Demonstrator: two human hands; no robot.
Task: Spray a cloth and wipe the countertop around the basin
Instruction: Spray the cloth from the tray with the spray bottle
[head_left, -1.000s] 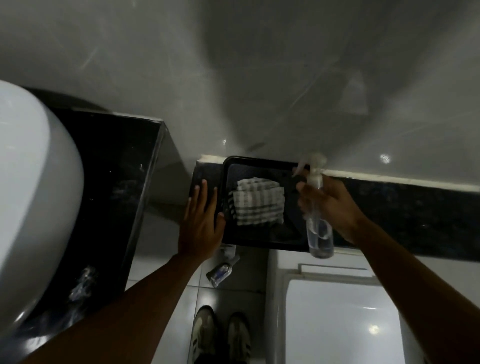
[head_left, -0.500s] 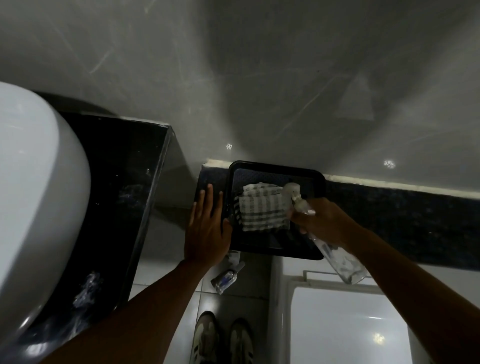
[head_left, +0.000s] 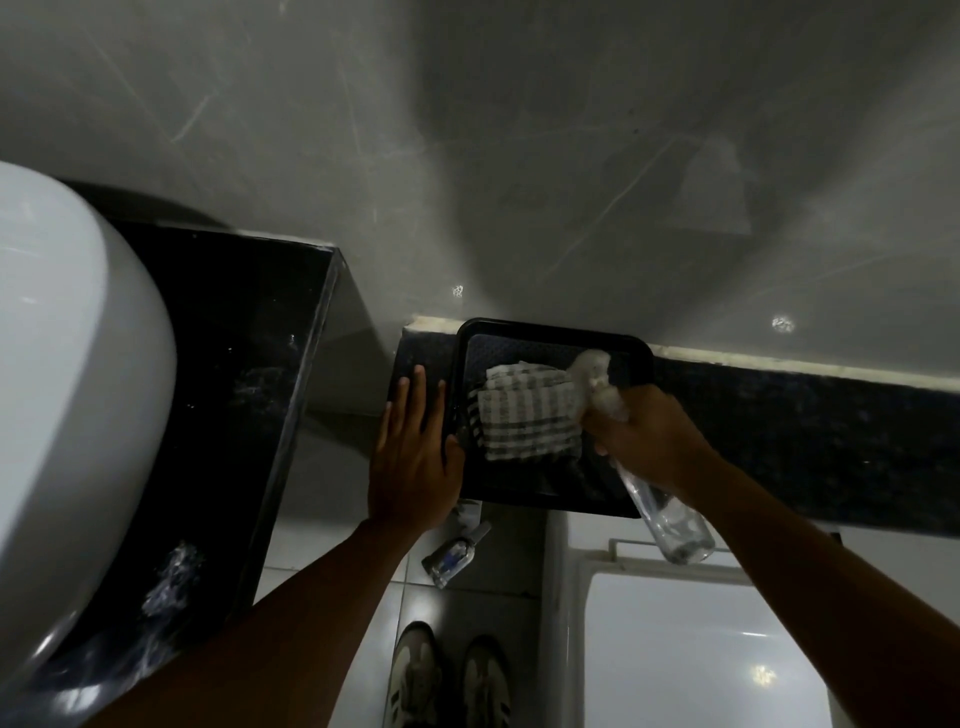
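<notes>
Since a second ago: spray bottle (head_left: 660, 499) tipped from upright to slanting, nozzle end now lowered to the right edge of the cloth (head_left: 524, 413).

Right hand (head_left: 644, 441): fingers wrapped round the bottle neck; clear body trails down past the tray's near rim.

Left hand (head_left: 415, 457): flat, fingers straight and close together, resting on the dark ledge (head_left: 810, 436) at the left rim of the tray (head_left: 550, 488).

Cloth: checked, folded, lying inside the black tray.

Basin (head_left: 67, 395) and its dark worktop (head_left: 249, 364): well to the left, untouched.

Risks, judged: nozzle so close may soak only one corner; tray overhangs the ledge and could tip if the left hand lifts; small bottle on the floor (head_left: 457, 553) near the shoes (head_left: 452, 680), a trip hazard.
</notes>
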